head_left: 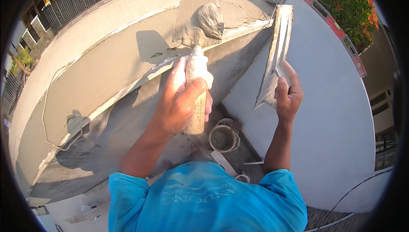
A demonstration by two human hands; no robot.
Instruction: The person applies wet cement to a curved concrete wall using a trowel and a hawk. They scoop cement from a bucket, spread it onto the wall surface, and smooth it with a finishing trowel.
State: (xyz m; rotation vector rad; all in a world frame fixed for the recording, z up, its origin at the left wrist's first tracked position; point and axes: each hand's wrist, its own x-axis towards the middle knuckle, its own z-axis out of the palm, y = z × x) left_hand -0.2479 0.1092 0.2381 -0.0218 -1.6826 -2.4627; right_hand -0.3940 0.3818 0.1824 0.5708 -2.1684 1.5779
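Right now the left hand [181,102] holds a trowel [196,63] up over the grey ledge [98,72], close to its near edge. The fingers are curled and pressed together around the wooden handle [196,119], and the thumb lies over the top of it. The flat blade [192,2] points away from the person. A fat lump of wet cement [210,21] sits on the right side of the blade, and more is smeared down toward the handle. The blade makes a dark shadow [150,46] on the ledge. The right hand [290,97] holds a long metal tool [279,40] with a raised strip down its middle and grey smears on it. The thumb and first finger pinch it near its low end; I cannot tell how the other fingers sit. This tool is tilted, near the right end of the ledge and in front of the white wall [328,125]. A red level [330,22] lies along the top edge of that wall, and a green bush [336,2] with orange flowers grows behind it. Down below, a bucket [223,138] with grey stuff inside stands near the white wall. A bent metal rod [73,143] lies on the left part of the ledge, with one end by the near edge.
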